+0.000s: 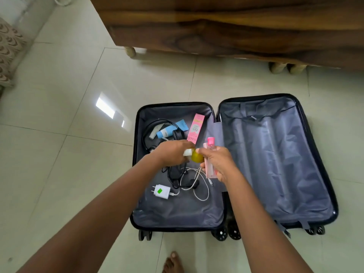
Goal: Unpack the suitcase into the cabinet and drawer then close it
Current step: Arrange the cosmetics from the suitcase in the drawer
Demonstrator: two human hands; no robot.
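L hand [173, 152] fingers [184, 145] gripped yellow bottle [197, 157]; R hand [216, 164] gripped pink-capped bottle [210, 146], over open suitcase [275, 154]. Risk: R full, so yellow bottle could slip btwn fingers onto cables [173, 174] below.

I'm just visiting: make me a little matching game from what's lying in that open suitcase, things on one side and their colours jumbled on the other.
Things:
1 box
2 tube
3 charger
4 headphones

Colours:
A black
B pink
C white
D blue

Pairs: 1-B; 2-D; 3-C; 4-A.
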